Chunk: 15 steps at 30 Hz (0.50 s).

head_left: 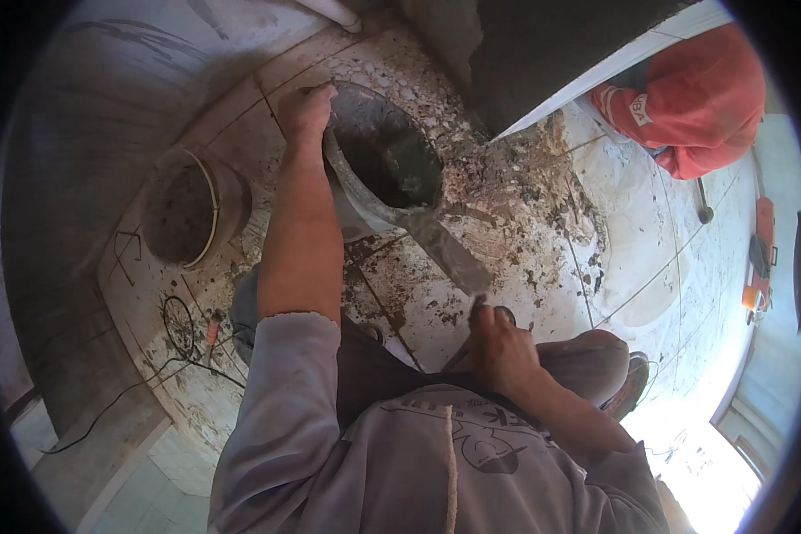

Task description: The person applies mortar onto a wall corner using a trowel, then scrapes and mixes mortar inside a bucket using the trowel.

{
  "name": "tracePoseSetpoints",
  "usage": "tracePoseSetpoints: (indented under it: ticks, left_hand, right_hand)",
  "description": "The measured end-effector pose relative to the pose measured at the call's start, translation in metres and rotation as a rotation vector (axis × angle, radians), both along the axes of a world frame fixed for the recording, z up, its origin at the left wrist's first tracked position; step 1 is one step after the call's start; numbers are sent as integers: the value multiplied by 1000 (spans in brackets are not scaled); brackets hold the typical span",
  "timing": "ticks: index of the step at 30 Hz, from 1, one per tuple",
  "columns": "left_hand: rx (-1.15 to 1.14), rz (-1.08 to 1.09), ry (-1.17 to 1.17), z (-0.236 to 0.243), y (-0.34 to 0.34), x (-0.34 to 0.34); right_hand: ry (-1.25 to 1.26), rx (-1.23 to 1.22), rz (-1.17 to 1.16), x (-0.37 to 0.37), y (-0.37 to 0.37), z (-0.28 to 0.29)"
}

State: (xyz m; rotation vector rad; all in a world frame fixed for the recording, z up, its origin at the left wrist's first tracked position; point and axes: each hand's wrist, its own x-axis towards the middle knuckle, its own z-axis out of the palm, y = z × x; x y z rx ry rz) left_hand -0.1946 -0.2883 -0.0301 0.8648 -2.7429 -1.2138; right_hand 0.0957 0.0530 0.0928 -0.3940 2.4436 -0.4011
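Note:
My left hand (307, 111), arm stretched forward, is closed on the far-left rim of a bucket (354, 189). The bucket looks tilted, its mouth facing me, with wet grey mortar (384, 147) inside. My right hand (505, 350) is wrapped around the handle of a trowel (451, 254). Its flat, mortar-smeared blade points up and left, and the tip meets the bucket's near rim.
A second bucket (233, 203) stands to the left, near the wall. A black cable (180, 334) and a red-handled tool (213, 331) lie nearby. Mortar crumbs cover the tiled floor (534, 222). At right, a person in red (703, 98) bends beside a pale-edged slab (610, 71).

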Motion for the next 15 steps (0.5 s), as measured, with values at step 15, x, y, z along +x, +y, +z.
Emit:
tracePoseSetpoints:
  ticks: [15]
  left_hand:
    - [136, -52, 139, -22, -70, 35]
  right_hand:
    - [-1191, -1101, -922, -78, -50, -42]
